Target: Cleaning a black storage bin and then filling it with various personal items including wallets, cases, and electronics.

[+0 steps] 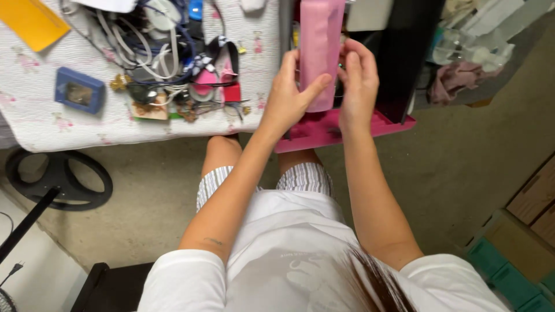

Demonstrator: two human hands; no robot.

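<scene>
- The left hand (287, 95) is wrapped about the near side of a tall pink container (319, 52), thumb laid across its front, fingers closed on it.
- The right hand (357, 81) presses against the container's other side with the fingers bent in; it seems to grip too, though the fingertips are hidden behind the pink body.
- The container stands upright between both hands, above a magenta tray (324, 128) that juts out past the edge of the worktop (40, 115).
- The worktop is covered with a white quilted cloth with small printed figures.
- On it lie a tangle of white and dark cables (150, 46), a small blue frame (80, 90), an orange-yellow envelope (33, 22) at the far corner, and a heap of small trinkets (191, 98).
- A dark upright panel (407, 58) rises just right of the container.
- The floor (462, 173) is bare grey-brown concrete.
- A black ring-shaped base (58, 179) rests on the floor below the worktop.
- Cardboard boxes (532, 202) and green crates (503, 271) stand at the right.
- The person sits in striped shorts and a white shirt.
</scene>
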